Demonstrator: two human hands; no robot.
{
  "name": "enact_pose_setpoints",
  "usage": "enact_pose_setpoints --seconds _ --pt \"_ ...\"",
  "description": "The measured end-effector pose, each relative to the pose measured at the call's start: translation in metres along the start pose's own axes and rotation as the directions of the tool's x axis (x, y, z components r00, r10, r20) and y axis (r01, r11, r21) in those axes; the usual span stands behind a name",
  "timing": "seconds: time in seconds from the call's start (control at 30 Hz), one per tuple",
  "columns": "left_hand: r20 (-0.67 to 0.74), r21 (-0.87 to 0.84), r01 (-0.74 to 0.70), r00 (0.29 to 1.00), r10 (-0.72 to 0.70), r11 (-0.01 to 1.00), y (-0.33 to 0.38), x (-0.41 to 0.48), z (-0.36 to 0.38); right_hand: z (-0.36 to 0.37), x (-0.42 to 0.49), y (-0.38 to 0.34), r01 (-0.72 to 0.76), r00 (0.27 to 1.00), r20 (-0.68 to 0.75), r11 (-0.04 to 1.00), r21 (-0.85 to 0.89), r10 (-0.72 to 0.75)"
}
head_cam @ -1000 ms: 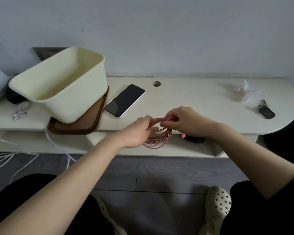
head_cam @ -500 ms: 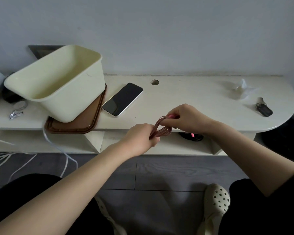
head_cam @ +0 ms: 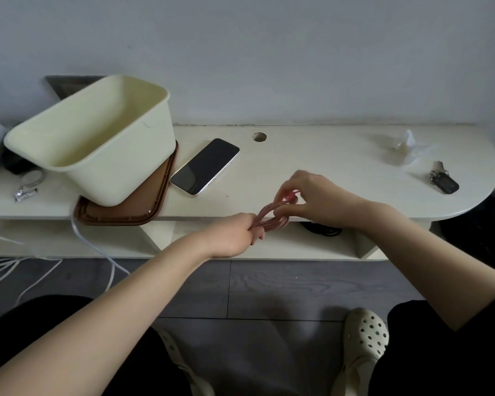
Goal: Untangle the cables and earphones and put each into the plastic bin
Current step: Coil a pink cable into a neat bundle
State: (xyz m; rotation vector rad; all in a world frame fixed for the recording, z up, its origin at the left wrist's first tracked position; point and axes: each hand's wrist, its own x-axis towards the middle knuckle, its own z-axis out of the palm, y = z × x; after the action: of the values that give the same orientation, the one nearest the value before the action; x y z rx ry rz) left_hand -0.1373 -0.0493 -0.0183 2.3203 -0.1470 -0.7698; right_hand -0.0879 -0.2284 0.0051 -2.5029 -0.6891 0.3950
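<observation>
A coiled pink cable point(head_cam: 270, 215) is stretched between both hands just in front of the desk's front edge. My left hand point(head_cam: 235, 235) grips the lower end of the bundle in a fist. My right hand point(head_cam: 312, 195) pinches the upper end, where a brighter pink plug tip shows between the fingers. The cream plastic bin point(head_cam: 97, 138) sits tilted on a brown lid point(head_cam: 132, 215) at the desk's left, its opening facing up and left. What lies inside the bin is hidden.
A phone point(head_cam: 205, 166) lies face up beside the bin. A key fob point(head_cam: 444, 181) and crumpled clear plastic point(head_cam: 403, 147) sit at the right end. A dark cable point(head_cam: 323, 230) lies on the lower shelf. White cords point(head_cam: 17, 278) trail on the floor at left.
The loose pink coil has been pulled into a tight narrow bundle. My left hand slid down and closed into a fist on it, while my right hand lifted its end slightly.
</observation>
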Motion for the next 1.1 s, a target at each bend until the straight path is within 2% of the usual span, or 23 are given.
enact_pose_setpoints --seconds 0.1,0.17,0.27,0.4,0.47,0.5,0.6,0.7,0.8,0.87,0.93,1.03,1.1 --pt "0.001 0.173 0.045 0.999 -0.046 0.984 -0.004 0.002 -0.001 0.004 -0.005 -0.009 0.14 0.976 -0.143 0.975 -0.171 -0.165" --pt "0.032 0.172 0.025 0.999 -0.03 0.985 -0.006 0.005 0.002 0.014 -0.009 -0.019 0.263 0.955 -0.05 0.909 -0.324 -0.294" --pt "0.083 0.167 0.018 0.996 -0.033 0.986 -0.012 0.011 0.006 0.035 -0.01 -0.023 0.318 0.947 0.136 0.803 -0.505 -0.29" --pt "0.085 0.15 -0.007 0.996 -0.006 0.989 -0.01 0.01 0.004 0.04 -0.007 -0.019 0.285 0.954 0.094 0.758 -0.586 -0.286" --pt "0.035 0.238 -0.025 0.999 0.017 0.971 -0.007 0.008 0.003 0.042 -0.006 -0.017 0.284 0.952 0.093 0.723 -0.63 -0.293" --pt "-0.006 0.342 -0.024 1.0 0.028 0.939 -0.006 0.007 0.004 0.043 -0.006 -0.016 0.283 0.953 0.103 0.713 -0.642 -0.285" --pt "-0.167 0.612 -0.017 0.974 0.151 0.79 -0.005 0.005 0.013 0.04 -0.006 -0.015 0.231 0.973 0.143 0.776 -0.587 -0.181" --pt "-0.2 0.739 -0.037 0.942 0.271 0.672 0.001 0.0 0.014 0.03 -0.002 -0.013 0.087 0.983 0.181 0.907 -0.411 -0.013" --pt "-0.194 0.786 -0.075 0.913 0.359 0.614 0.003 -0.003 0.009 0.024 -0.001 -0.011 -0.002 0.974 0.222 0.978 -0.209 0.05" --pt "-0.216 0.841 -0.107 0.833 0.509 0.531 -0.002 -0.002 0.009 0.021 -0.002 -0.012 -0.031 0.974 0.221 0.994 -0.105 0.054" --pt "-0.237 0.895 -0.073 0.76 0.605 0.441 -0.005 -0.004 0.007 0.019 -0.004 -0.013 -0.056 0.98 0.19 0.998 -0.032 0.061" --pt "-0.213 0.927 -0.042 0.757 0.617 0.372 -0.011 0.001 0.008 0.019 -0.005 -0.015 -0.084 0.989 0.12 0.996 -0.04 0.088" --pt "-0.211 0.914 -0.076 0.751 0.626 0.399 -0.01 0.003 0.01 0.021 -0.006 -0.017 -0.095 0.991 0.089 0.994 -0.062 0.1"
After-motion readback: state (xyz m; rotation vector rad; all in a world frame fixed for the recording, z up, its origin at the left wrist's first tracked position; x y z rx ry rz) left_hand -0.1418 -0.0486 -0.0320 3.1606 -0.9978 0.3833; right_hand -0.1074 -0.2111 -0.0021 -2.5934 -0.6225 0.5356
